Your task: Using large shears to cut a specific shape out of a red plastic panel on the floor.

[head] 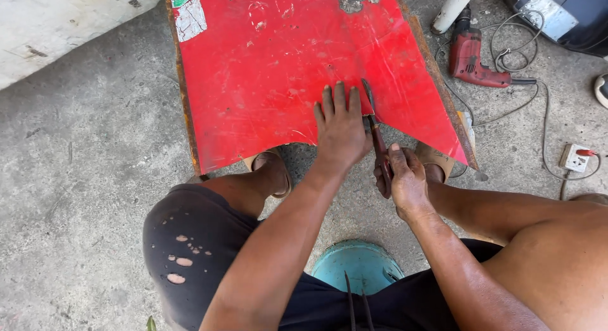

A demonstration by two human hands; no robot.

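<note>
We sit with both forearms reaching forward between our knees. Our left hand [341, 125] lies flat, palm down, fingers straight and close together, pointing away from us. Our right hand [405, 179] sits just beside it, nearer to us, curled into a closed grip with the thumb on top, wrist bent slightly inward. Both arms are bare.

Glossy, scratched red sheet metal [278, 71] with rusty edges lies on rough, matt grey concrete floor [82, 179].
</note>
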